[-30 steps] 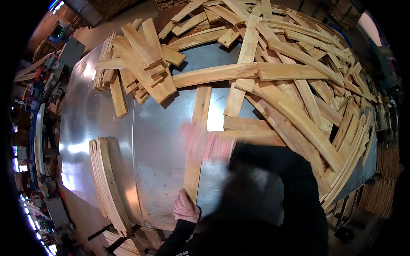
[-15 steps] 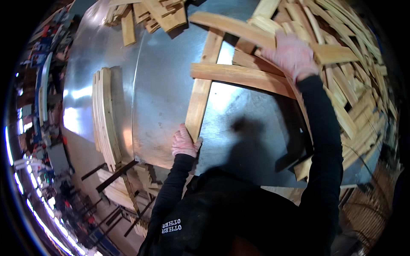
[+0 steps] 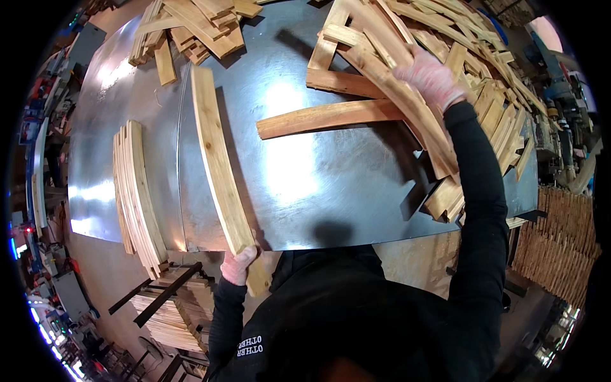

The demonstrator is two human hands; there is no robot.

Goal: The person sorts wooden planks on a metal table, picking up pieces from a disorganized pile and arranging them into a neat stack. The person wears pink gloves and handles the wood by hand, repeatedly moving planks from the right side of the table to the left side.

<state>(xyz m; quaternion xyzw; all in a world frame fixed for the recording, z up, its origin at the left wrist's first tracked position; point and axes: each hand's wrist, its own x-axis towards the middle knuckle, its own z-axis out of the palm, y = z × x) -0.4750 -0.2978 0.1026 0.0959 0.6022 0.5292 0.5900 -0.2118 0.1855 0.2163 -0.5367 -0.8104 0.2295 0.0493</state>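
The bench (image 3: 356, 204) has a seamed metal top that reflects light in white patches; a brown floor (image 3: 102, 274) extends along its left and near sides. Machinery (image 3: 554, 79) stands beyond its right side; bright lights (image 3: 43, 328) show at lower left, beside grey equipment (image 3: 73, 296)

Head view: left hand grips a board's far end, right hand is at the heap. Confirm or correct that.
Not the far end: the head view shows the left hand gripping the board by its near end. The right hand is at the heap.
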